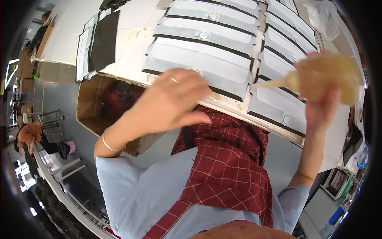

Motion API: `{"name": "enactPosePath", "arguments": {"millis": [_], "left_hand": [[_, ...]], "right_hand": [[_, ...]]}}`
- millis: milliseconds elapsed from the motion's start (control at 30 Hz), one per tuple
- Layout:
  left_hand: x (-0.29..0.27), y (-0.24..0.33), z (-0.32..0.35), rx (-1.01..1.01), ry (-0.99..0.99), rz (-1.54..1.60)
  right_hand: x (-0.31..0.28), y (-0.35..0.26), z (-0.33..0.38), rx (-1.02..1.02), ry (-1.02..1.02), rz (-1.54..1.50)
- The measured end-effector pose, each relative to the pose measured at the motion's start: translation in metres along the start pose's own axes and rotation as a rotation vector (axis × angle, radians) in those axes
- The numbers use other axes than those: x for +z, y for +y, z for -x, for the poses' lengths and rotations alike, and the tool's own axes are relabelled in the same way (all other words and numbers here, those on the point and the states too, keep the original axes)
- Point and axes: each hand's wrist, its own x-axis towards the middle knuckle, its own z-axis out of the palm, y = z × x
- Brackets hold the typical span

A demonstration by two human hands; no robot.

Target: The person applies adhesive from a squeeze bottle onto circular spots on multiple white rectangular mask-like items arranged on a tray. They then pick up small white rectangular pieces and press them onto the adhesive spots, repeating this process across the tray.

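Glue bottle [326,77], soft and yellowish with a long thin nozzle, sits in my right hand [318,95], high at the right side of the view. The fingers are wrapped around its body and squeeze it, and the nozzle points left, toward the grey panels [199,59] that lie in overlapping rows on the white desk [131,47]. The tip is just beside the edge of one panel; I cannot tell whether it touches.

My left hand [171,103] is empty, with loosely spread fingers and a ring on one, hovering over the near edge of a panel. To do this step well, I judge that the nozzle should stay low along the dark edge, the squeeze should be gentle and even, and the left hand should press the panel flat.

Each panel is a pale grey rectangle with a black border strip and a small round ring in the middle. Further left, a stack of dark sheets [103,40] lies on the desk. Under the desk edge stands an open brown cardboard box [91,107].
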Motion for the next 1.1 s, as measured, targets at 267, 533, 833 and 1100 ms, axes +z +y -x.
{"name": "enactPosePath", "arguments": {"millis": [267,533,833,1100], "left_hand": [[-0.007,-0.022,0.033,-0.254,0.044,-0.029],[-0.004,-0.020,0.033,-0.215,0.055,-0.007],[-0.002,-0.019,0.034,-0.214,0.060,-0.021],[-0.003,-0.019,0.033,-0.220,0.055,-0.007]], "right_hand": [[0.117,0.002,-0.047,-0.007,-0.181,-0.107],[0.123,0.012,-0.049,0.071,-0.187,-0.068],[0.116,-0.003,-0.050,0.028,-0.315,0.063],[0.116,-0.005,-0.053,0.052,-0.366,0.068]]}}
